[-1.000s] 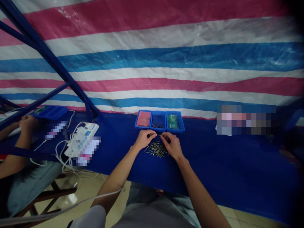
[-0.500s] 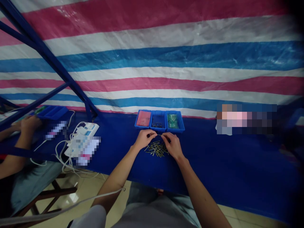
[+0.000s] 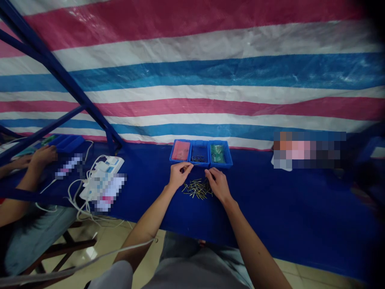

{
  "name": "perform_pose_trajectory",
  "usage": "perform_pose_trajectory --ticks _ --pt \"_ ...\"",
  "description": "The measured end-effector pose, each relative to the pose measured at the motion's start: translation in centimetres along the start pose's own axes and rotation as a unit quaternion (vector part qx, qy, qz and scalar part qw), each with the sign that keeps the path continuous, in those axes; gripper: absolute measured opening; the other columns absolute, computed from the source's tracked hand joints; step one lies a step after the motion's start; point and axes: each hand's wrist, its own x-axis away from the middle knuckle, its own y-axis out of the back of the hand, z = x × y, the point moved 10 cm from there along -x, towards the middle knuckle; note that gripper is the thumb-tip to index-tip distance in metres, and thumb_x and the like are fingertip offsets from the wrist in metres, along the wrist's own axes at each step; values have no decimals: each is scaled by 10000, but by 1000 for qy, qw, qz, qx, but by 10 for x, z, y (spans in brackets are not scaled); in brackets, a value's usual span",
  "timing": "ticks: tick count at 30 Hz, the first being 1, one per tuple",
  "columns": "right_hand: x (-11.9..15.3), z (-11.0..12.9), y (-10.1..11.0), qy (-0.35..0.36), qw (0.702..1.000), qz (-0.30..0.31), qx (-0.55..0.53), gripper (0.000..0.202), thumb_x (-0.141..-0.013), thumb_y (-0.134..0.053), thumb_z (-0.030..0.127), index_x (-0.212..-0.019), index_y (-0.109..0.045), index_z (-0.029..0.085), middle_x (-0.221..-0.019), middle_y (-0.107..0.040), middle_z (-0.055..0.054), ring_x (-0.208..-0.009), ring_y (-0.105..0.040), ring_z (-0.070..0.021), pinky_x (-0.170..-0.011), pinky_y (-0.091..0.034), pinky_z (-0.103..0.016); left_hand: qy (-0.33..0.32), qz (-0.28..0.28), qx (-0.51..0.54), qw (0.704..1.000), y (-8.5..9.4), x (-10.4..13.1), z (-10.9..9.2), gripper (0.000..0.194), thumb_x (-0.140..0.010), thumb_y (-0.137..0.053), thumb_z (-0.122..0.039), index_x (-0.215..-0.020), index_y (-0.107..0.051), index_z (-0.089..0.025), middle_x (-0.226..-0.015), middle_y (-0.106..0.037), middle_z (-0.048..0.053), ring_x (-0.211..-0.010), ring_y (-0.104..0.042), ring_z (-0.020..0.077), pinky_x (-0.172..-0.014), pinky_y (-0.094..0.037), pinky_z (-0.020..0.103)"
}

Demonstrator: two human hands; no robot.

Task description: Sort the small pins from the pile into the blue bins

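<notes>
My left hand (image 3: 180,174) pinches one end of a thin metal rod (image 3: 196,163), just in front of the blue bins. The rod's other end points right, free of my right hand. My right hand (image 3: 217,182) hovers a little to the right with thumb and fingers drawn together; whatever they hold, if anything, is too small to make out. Between and below both hands lies a loose pile of thin brass-coloured rods (image 3: 197,189) on the blue table. Behind it, the middle blue bin (image 3: 200,149) contains several thin dark metal pieces.
Pink packets (image 3: 181,150) fill the left bin, green packets (image 3: 217,153) the right. At left are a white power strip (image 3: 114,163) with tangled cables, a blurred phone-like item and a co-worker's hands (image 3: 43,155). A blue metal frame (image 3: 64,80) and striped sheet (image 3: 192,92) stand behind.
Both hands were at the rod's two ends. My right hand has let go of it, and my left hand has carried it slightly left and up towards the middle bin.
</notes>
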Motion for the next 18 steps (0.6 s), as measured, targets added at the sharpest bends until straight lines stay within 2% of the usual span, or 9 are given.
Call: perform_pose_trajectory --ticks 4,6,12,18 --pt "0 -1 -2 -1 1000 8 -10 415 -1036 -407 417 -719 -571 204 -748 -587 -19 -728 -558 -167 -732 -382 -297 12 -143 -35 989 24 5 5 292 -872 -677 -398 -854 -795 -131 -524 -561 -17 -482 -453 89 -540 -405 220" --pt "0 0 -4 1 1000 15 -5 409 -1031 -422 415 -717 -575 203 -752 -586 -18 -718 -550 -163 -722 -376 -299 11 -168 -59 984 27 7 4 286 -866 -684 -396 -865 -808 -138 -515 -536 -23 -478 -416 84 -539 -389 221" --pt "0 -2 -9 10 999 22 31 385 -1002 -490 411 -688 -557 198 -704 -558 -2 -690 -539 -156 -710 -348 -313 50 -119 -126 984 17 4 15 265 -861 -690 -414 -946 -811 -194 -522 -523 -41 -507 -441 84 -616 -409 213" --pt "1 -5 -11 20 999 35 26 271 -973 -535 361 -772 -638 211 -779 -631 -22 -774 -564 -186 -753 -366 -333 55 -106 -89 989 18 1 21 275 -857 -693 -427 -873 -792 -171 -514 -475 -48 -492 -430 80 -586 -394 207"
